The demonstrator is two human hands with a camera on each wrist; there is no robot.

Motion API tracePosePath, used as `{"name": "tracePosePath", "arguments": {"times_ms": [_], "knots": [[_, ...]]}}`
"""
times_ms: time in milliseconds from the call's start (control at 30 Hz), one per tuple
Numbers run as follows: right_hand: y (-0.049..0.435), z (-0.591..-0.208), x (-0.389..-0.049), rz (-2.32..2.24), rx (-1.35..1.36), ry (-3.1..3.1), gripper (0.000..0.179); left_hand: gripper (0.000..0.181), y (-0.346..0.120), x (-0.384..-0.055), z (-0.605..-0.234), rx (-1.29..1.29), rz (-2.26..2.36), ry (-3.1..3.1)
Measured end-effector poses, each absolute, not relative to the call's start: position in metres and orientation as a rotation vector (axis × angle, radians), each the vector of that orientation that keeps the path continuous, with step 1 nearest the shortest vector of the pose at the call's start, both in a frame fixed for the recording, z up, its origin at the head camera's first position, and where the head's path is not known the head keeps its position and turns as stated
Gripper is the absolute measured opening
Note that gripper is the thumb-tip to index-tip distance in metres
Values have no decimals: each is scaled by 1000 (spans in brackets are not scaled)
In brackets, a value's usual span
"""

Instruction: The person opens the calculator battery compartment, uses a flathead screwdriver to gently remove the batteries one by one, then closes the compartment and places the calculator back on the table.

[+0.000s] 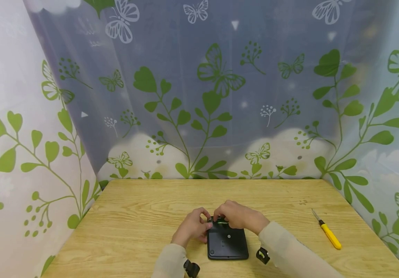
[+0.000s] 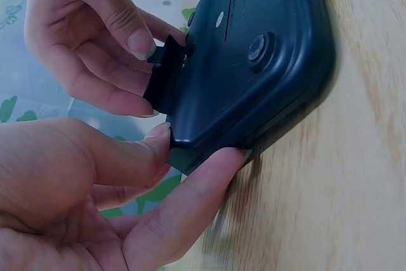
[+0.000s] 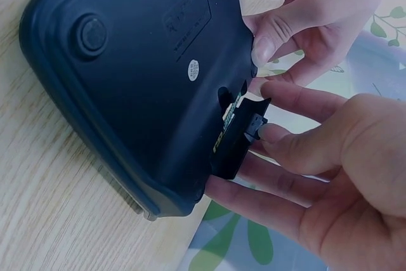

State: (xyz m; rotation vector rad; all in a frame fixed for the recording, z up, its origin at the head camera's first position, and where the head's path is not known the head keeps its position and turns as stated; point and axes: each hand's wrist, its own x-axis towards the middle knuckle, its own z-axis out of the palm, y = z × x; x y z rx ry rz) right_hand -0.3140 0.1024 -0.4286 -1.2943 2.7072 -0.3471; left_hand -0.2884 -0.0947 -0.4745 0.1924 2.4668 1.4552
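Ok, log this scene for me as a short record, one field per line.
surface: wooden table
main item: black device, back side up, round white sticker on it
left hand: pinches one corner of the device
right hand: holds the small black cover, tilted up; whether it is fully detached is unclear
under cover: part of a green and yellow item, probably a battery
tool: yellow-handled screwdriver, lying to the right
backdrop: leaf-and-butterfly curtain
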Motion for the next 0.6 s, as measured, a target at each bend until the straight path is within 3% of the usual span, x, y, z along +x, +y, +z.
{"name": "tracePosePath", "arguments": {"times_ms": [600], "knots": [[104,-425,-312,-327,-1268,2726,43,20,-95,-289,-475,189,1443,2476]]}}
